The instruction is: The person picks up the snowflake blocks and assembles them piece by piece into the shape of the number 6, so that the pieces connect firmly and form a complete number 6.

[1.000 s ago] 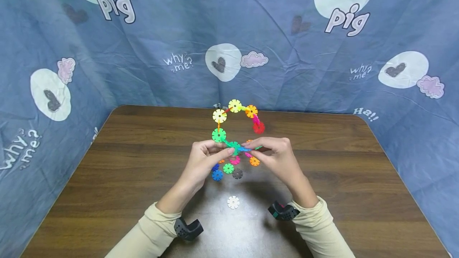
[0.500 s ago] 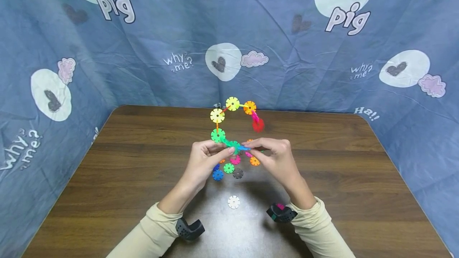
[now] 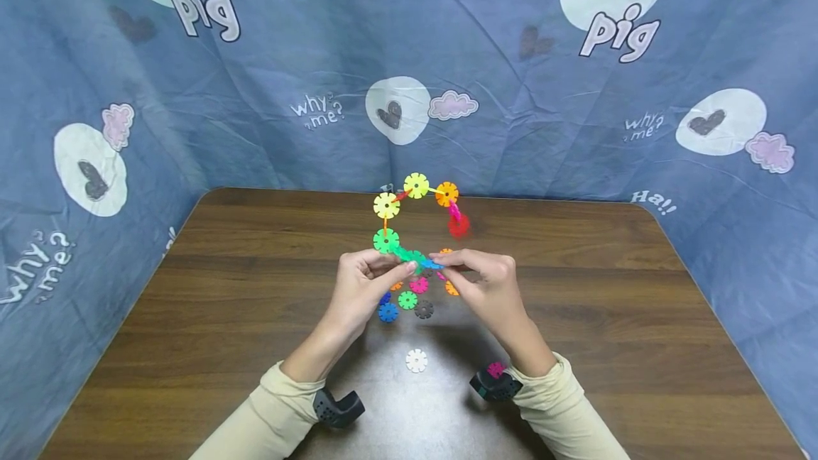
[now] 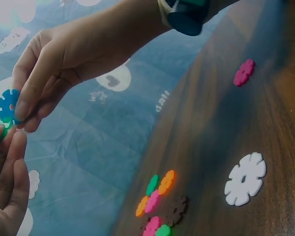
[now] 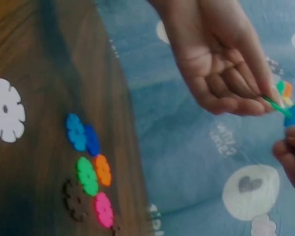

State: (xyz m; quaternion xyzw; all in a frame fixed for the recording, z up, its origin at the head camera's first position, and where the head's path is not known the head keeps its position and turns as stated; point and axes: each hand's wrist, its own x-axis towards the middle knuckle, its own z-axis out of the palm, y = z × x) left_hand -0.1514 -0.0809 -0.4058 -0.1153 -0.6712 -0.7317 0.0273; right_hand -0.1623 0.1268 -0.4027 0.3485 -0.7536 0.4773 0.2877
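A curved chain of notched discs is held up above the table; its far end is a red disc, and a yellow disc stands at its top. The left hand pinches a green disc at the chain's near end between thumb and fingers. Between thumb and fingertips the right hand pinches a blue disc, which meets the green one edge to edge. Whether its slot is fully engaged, I cannot tell.
On the wooden table below the hands lie loose discs: blue, green, dark grey, pink and orange. A white disc lies nearer, a pink disc by the right wrist. A patterned blue cloth hangs behind.
The right hand has shifted slightly left, and the blue disc's tilt has changed. The chain has swung a little to the left. More of the pink disc shows beside the right wrist.
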